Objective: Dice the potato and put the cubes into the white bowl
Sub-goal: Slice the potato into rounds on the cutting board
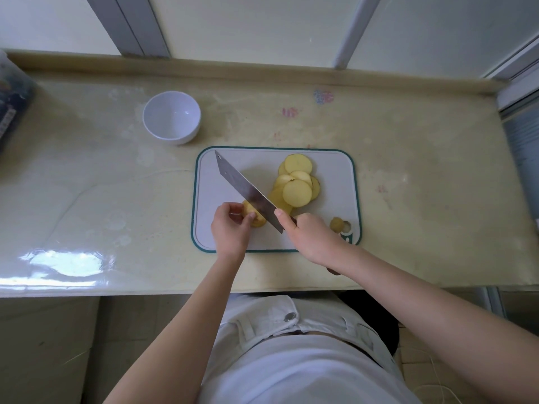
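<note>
The step in hand is judged to be the slicing of the potato into rounds; no cubes are seen yet. The uncut potato end (256,217) is lying on the cutting board (335,199), at its near left part, and it is pinched by the fingertips of the left hand (230,230). The handle of the cleaver (245,188) is gripped by the right hand (312,237), with one finger laid against the side of the blade. The blade is set just beside the right face of the potato end.

To do this step well, the fingertips should be curled back from the blade, because the piece is short and little room is left for them. The piece should be pressed flat on the board so that it does not roll. After that, the potato slices (297,192), which are heaped on the right of the blade, can be stacked, cut into strips and then cut across.

A small offcut (338,224) is lying near the near right corner of the board.

The white bowl (172,115) is standing on the countertop (408,170), beyond the far left corner of the board and apart from it. Nothing is seen inside it. At the far left edge a dark container (14,106) is partly visible; its contents cannot be told.
</note>
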Available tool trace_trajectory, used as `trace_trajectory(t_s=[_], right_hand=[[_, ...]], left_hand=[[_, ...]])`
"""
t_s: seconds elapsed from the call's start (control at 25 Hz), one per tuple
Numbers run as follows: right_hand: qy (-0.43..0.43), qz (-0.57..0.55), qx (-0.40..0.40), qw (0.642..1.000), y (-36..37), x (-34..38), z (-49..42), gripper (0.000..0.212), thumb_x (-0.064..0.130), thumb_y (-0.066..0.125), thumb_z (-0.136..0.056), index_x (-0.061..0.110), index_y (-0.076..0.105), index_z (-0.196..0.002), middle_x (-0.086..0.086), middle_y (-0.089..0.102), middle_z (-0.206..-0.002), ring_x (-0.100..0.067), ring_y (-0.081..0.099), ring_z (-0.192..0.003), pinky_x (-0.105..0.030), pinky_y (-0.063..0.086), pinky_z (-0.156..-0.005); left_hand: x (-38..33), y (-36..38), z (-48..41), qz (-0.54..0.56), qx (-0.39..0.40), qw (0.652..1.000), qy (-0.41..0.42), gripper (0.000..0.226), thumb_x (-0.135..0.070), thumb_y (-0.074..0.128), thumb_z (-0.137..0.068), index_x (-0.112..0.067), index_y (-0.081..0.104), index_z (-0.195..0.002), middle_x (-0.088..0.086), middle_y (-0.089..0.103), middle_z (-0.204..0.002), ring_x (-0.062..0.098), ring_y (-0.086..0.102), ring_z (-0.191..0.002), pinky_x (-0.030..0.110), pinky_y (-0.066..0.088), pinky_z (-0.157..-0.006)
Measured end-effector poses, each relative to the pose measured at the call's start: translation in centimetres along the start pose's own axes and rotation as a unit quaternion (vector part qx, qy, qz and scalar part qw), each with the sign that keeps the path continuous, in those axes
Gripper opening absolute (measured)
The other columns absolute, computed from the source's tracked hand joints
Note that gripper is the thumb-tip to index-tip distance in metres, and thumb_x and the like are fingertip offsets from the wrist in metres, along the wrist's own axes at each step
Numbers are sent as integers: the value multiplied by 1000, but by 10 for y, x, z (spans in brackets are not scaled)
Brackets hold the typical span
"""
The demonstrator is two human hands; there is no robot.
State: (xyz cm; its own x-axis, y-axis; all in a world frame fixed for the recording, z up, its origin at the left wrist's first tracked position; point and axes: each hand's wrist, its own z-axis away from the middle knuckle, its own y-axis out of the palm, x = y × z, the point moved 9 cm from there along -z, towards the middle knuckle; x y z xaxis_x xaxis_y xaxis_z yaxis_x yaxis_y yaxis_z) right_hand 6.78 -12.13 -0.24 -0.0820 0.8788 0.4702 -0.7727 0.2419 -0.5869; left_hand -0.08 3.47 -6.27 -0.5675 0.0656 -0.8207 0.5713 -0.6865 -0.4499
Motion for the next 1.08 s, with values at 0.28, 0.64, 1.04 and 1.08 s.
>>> trace_trajectory(t_s=[0.28,0.64,1.04,1.08], right_hand=[[7,8,20,1000,-3,8,1,65,53,21,-101,9,33,-55,-6,38,-54,-21,36,-50,-30,29,-49],[13,13,40,999,-5,12,-4,60,52,22,-101,12,34,-58,-5,39,-57,-18,37,-49,-28,30,-47],[-9,3,11,1000,11,16,-17,47,41,26,-104,25,30,-59,-9,41,-61,-28,45,-62,-33,42,-62],[-11,3,4,1000,15,15,-19,50,44,26,-103,22,34,-58,-9,43,-61,-29,46,-63,-33,41,-62]], left_hand=[[0,1,-1,-4,4,1000,5,18,-9,72,-79,-10,59,-90,4,64,-94,16,59,-78,25,46,-72],[0,1,-4,-14,5,1000,5,17,-9,73,-77,-10,60,-88,6,64,-94,16,59,-77,30,50,-75],[0,0,-3,-7,8,1000,8,18,-10,74,-77,-10,61,-89,3,63,-93,10,57,-74,21,46,-71],[0,0,-3,-9,9,1000,10,18,-10,74,-77,-10,61,-89,3,63,-93,9,56,-74,17,44,-68]])
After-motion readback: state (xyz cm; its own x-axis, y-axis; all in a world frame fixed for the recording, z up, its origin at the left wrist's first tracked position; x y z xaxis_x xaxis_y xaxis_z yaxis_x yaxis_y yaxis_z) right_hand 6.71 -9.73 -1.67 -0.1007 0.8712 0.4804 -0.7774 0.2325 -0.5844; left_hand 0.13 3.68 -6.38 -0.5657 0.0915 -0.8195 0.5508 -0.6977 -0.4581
